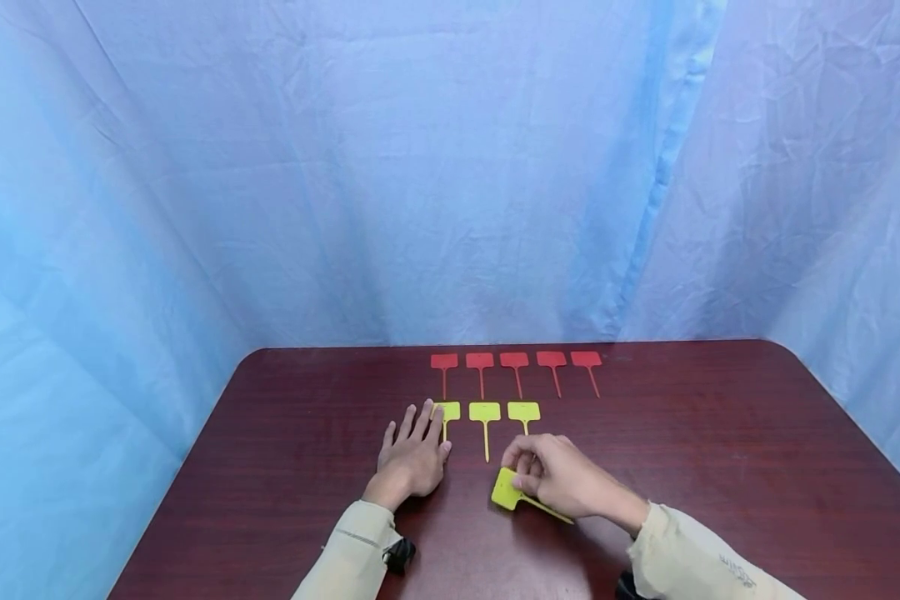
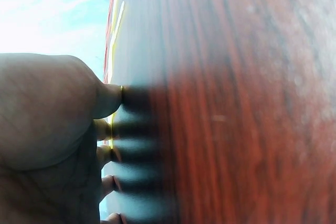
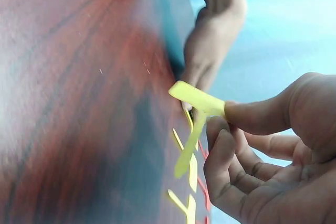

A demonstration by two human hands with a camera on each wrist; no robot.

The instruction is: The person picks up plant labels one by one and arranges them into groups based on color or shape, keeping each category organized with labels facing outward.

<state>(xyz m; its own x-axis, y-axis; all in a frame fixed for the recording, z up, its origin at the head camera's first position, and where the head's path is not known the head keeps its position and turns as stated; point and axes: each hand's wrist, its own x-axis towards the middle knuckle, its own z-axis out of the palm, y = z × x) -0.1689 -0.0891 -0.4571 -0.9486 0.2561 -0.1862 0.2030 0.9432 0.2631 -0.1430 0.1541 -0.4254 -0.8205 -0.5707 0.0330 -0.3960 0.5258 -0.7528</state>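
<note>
My right hand [image 1: 562,477] pinches a yellow T-shaped plant label [image 1: 505,490] between thumb and fingers, near its head. In the right wrist view that label [image 3: 197,99] is held by one edge, its stem hanging free. Flat on the table lies my left hand [image 1: 412,462], fingers spread, with fingertips at the leftmost yellow label [image 1: 452,412] of a row of three. Beside it lie the middle yellow label [image 1: 485,412] and the right yellow label [image 1: 524,412], whose stem is partly hidden by my right hand. The left wrist view shows thumb and fingertips on the tabletop.
Behind the yellow row, several red plant labels [image 1: 479,361] lie in a line near the far edge of the dark wooden table [image 1: 307,433], stems toward me. Pale blue curtains [image 1: 435,183] hang behind and on both sides of the table.
</note>
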